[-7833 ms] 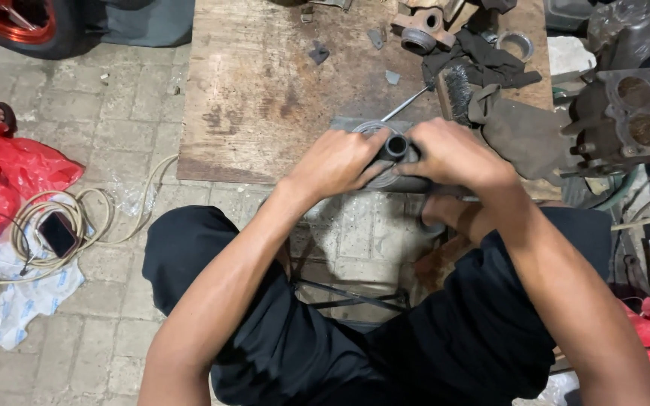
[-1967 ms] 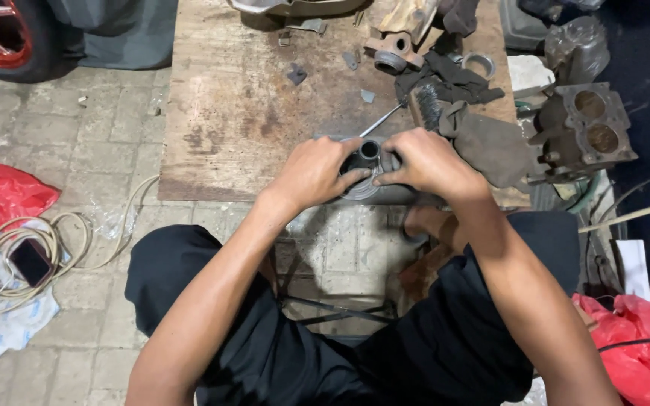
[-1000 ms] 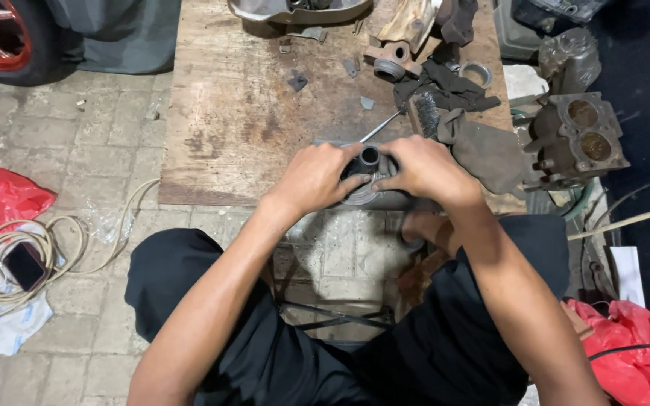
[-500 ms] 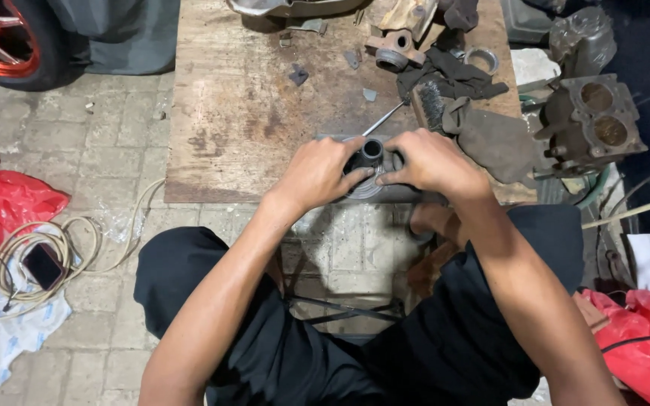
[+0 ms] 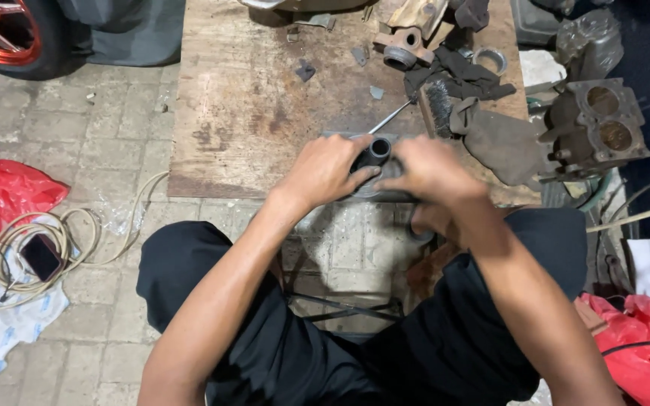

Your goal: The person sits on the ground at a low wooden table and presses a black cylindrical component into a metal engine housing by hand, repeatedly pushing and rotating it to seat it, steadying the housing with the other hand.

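Your hands have barely shifted: left hand [image 5: 325,169] and right hand [image 5: 432,171] stay clenched around the short dark metal tube [image 5: 374,153] at the worn wooden bench [image 5: 250,113] edge, its open end pointing up, between both sets of fingers.

I saw a worn wooden surface [image 5: 250,113] resting on the paved floor [image 5: 77,150]. On it lay a wire brush [image 5: 436,105], dark rags [image 5: 468,71], a metal ring [image 5: 489,60] and small scraps [image 5: 305,71].
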